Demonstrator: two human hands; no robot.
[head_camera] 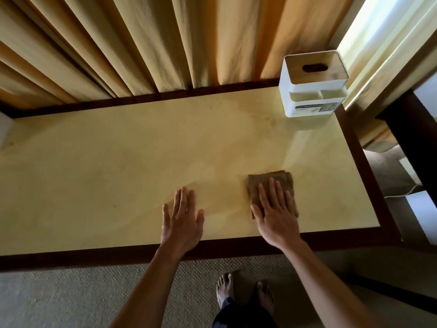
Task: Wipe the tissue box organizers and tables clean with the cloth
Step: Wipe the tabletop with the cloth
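A folded brown cloth (268, 179) lies flat on the pale yellow table (118, 162) with a dark wooden rim, near the front right. My right hand (275, 210) presses on the cloth, palm down and fingers spread. My left hand (183, 215) rests flat on the bare tabletop to the left of the cloth, holding nothing. A white tissue box organizer (312, 84) with a wooden lid and an oval slot stands at the table's far right corner, well away from both hands.
Pleated beige curtains (142, 43) hang right behind the table's far edge. A dark wooden piece of furniture (406, 129) stands to the right, with white objects and a cable on the floor there. Carpet (71, 297) and my bare feet lie below the front edge.
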